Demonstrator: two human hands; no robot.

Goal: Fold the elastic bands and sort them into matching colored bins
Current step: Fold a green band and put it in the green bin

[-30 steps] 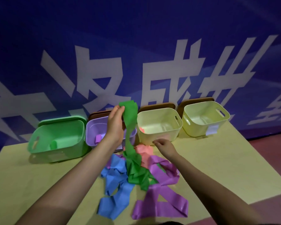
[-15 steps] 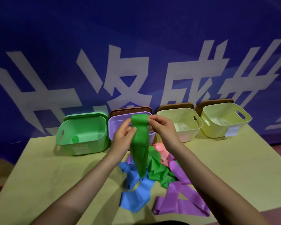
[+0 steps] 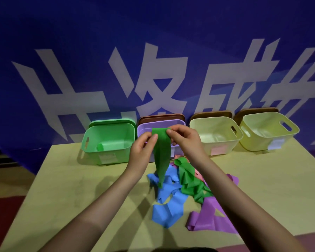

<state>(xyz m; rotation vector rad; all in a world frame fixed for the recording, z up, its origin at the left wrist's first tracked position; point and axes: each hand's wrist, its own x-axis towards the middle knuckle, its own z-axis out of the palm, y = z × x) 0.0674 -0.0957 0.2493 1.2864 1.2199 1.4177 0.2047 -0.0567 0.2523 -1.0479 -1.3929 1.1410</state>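
Change: right hand (image 3: pixel 185 142) has joined left hand (image 3: pixel 144 153) at the green band's (image 3: pixel 161 151) top.
Hands: both pinch it.
Band: hanging below them.
Meaning: folding begins; green bin (image 3: pixel 91 142) left.

Green band (image 3: pixel 161 153) between the fingers (image 3: pixel 154 138); below them blue (image 3: pixel 168 202), purple (image 3: pixel 213 215), pink (image 3: pixel 197 176) bands — behind, green (image 3: pixel 105 140), lilac (image 3: pixel 144 129), cream bins (image 3: pixel 215 133).

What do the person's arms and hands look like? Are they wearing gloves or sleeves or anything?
No gloves and no sleeves show. Both forearms are bare all the way from the bottom of the picture up to the wrists. The left hand and the right hand are bare too, with short fingernails. I can see no rings, watch, bracelets or markings on them.
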